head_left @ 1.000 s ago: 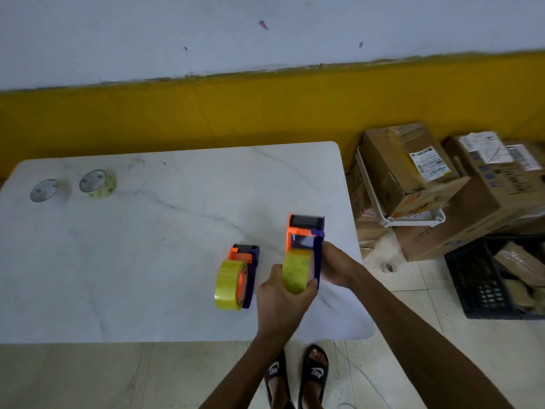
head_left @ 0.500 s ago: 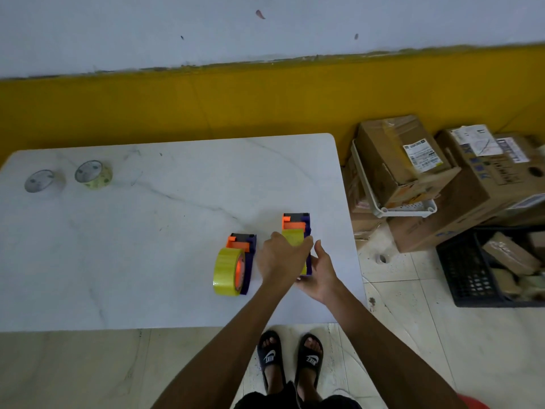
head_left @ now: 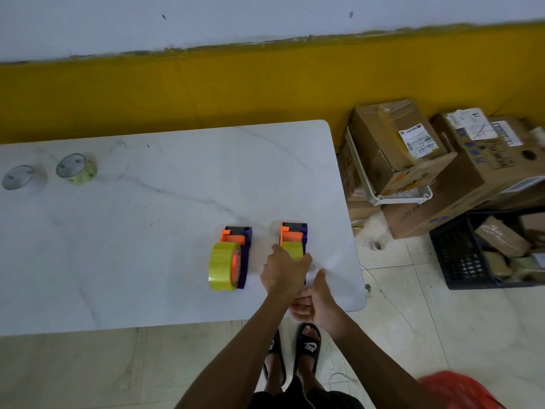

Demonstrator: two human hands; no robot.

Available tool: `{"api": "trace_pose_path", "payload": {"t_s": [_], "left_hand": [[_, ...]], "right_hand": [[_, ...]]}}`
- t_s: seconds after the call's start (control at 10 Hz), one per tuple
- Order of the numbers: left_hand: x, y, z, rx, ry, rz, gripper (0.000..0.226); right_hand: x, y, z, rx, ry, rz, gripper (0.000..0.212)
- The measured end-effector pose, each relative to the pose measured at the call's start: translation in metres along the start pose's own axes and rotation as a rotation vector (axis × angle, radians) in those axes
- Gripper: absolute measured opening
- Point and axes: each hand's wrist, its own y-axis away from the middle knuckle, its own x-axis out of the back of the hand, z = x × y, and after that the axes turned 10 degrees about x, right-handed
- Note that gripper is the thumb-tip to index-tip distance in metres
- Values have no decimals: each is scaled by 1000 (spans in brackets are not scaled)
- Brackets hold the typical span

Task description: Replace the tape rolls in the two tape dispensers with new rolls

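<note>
Table (head_left: 147, 246): white marble-look top, two orange-and-purple tape dispensers side by side near its 5 o'clock corner. Left dispenser (head_left: 236, 252) sits free, carrying a full yellow roll (head_left: 222, 266). Right dispenser (head_left: 293, 240) also has a yellow roll (head_left: 293, 250), mostly hidden under the left hand (head_left: 283, 274). Two near-spent rolls lie flat at the table's 9 o'clock edge, well apart from the dispensers: a clear/grey one (head_left: 19, 177) and a pale yellow one (head_left: 76, 168) just beside it.

Off the table at 3 o'clock: stacked cardboard boxes (head_left: 413, 160), a white plastic tray (head_left: 392, 196) propped against them, a black crate (head_left: 472, 252) with parcels in it. Red object (head_left: 460, 391) at 5 o'clock, blurred.

Left hand comes in from 6 o'clock, palm down, fingers curled over the right dispenser's roll. Right hand (head_left: 315, 299) is just behind it at the table's near edge, thumb up, fingers loosely curled; cannot tell whether it grips anything.

Writing: "NIKE" on the black slides (head_left: 308, 346). Box labels (head_left: 418, 141) are too small to read.
</note>
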Motion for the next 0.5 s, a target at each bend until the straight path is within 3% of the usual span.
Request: {"api": "trace_pose_path", "payload": {"t_s": [0.1, 0.3, 0.4, 0.5], "left_hand": [[-1, 3, 0, 28, 3, -30, 58], [4, 4, 4, 30, -3, -73, 75], [15, 3, 6, 4, -38, -50, 91], [32, 2, 14, -40, 24, -22, 90]], "right_hand": [[5, 2, -6, 11, 70, 65, 96], [0, 14, -50, 249, 345, 287, 72], [-3, 18, -78, 385, 435, 312, 66], [-3, 33, -105, 508, 491, 238, 53]]}}
